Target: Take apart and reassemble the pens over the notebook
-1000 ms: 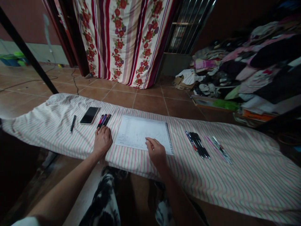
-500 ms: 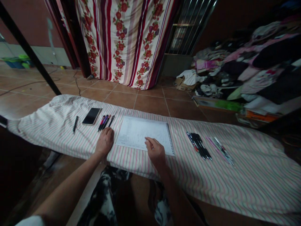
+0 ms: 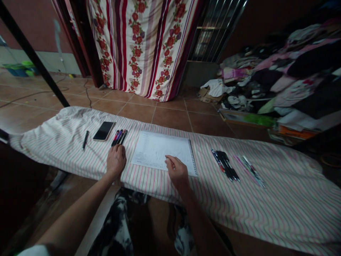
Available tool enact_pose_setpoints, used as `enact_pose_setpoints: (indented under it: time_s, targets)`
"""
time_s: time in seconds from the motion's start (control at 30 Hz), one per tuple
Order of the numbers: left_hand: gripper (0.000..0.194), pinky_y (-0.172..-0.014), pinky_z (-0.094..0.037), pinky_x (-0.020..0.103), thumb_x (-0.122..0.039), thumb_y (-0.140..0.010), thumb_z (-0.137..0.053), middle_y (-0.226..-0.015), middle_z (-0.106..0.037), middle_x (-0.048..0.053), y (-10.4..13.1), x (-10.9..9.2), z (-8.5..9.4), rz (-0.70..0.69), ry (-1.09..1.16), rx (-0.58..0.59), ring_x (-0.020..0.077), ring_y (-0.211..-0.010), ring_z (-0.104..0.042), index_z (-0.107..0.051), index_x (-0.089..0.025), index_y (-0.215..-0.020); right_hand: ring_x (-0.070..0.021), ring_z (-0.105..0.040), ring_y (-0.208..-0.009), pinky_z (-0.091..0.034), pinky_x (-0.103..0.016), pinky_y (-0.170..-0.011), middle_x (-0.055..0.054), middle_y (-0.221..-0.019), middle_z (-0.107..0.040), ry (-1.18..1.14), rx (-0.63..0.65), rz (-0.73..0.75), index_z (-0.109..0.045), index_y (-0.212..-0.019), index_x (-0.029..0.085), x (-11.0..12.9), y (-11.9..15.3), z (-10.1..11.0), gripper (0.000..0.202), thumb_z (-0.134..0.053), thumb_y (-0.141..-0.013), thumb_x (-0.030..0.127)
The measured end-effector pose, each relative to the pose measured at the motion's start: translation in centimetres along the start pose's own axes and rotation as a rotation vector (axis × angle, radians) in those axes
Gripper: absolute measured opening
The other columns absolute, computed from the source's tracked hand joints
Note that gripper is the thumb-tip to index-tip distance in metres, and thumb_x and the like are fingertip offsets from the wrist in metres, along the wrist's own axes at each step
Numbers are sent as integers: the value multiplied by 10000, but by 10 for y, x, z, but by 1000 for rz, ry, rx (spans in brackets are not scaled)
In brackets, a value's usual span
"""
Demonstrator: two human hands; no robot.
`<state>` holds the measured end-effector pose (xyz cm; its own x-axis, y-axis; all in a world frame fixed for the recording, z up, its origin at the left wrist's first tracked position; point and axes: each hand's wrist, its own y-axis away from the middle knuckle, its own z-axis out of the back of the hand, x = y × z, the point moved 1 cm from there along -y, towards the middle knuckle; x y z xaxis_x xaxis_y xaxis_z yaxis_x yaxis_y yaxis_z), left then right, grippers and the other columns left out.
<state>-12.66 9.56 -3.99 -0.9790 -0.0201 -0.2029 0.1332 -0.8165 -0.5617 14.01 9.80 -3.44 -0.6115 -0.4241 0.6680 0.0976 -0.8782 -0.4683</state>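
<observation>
My left hand (image 3: pixel 116 159) rests on the striped cloth with its fingers curled over the lower end of a black pen, the rightmost in a row of several pens (image 3: pixel 118 137). The fingertips are partly hidden. Over the lower right of a white spiral-bound notebook (image 3: pixel 154 145), my right hand (image 3: pixel 177 170) is closed loosely, thumb against forefinger, with nothing visible in it. The open page carries faint print, and its wire binding is on the right. A dark-screened phone (image 3: pixel 104 131) lies left of the pen row, with a single black pen (image 3: pixel 85 140) beyond it.
Right of the notebook lie a bundle of black pens (image 3: pixel 226 165) and a few thin light-coloured pens (image 3: pixel 249 170). Striped cloth (image 3: pixel 266 213) covers the low surface. Behind are a floral curtain (image 3: pixel 144 46), tiled floor and a heap of clothes (image 3: pixel 282 78).
My left hand has shifted slightly left and nearer to me. The rightmost black pen, formerly a little apart, now lies close against the row. My right hand has barely moved.
</observation>
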Motion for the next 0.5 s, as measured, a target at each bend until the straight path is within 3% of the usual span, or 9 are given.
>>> enact_pose_setpoints:
  time_s: [0.2, 0.33, 0.5]
  targets:
    - [287, -795, -440, 406, -234, -905, -358, -941, -625, 143, -1, 1, -1, 35, -47, 19, 278, -882, -547, -588, -141, -1047, -184, -650, -715, -518, -297, -676, -94, -828, -700, 1, -12, 15, -660, -966, 140, -2, 1, 0, 278, -426, -874, 258]
    - [311, -786, -436, 385, -212, -898, -358, -899, -624, 157, -2, 1, -3, 71, -97, 42, 280, -869, -540, -581, -77, -1067, -182, -652, -708, -521, -290, -657, -91, -813, -700, -19, -30, 29, -659, -963, 141, -5, 3, -2, 274, -431, -875, 264]
    - [311, -785, -431, 359, -231, -895, -381, -902, -621, 143, -3, 2, -5, 84, -123, 72, 273, -877, -542, -582, -82, -1079, -180, -655, -723, -525, -286, -662, -83, -818, -700, -25, -21, 33, -657, -961, 158, -4, 4, -2, 264, -429, -876, 260]
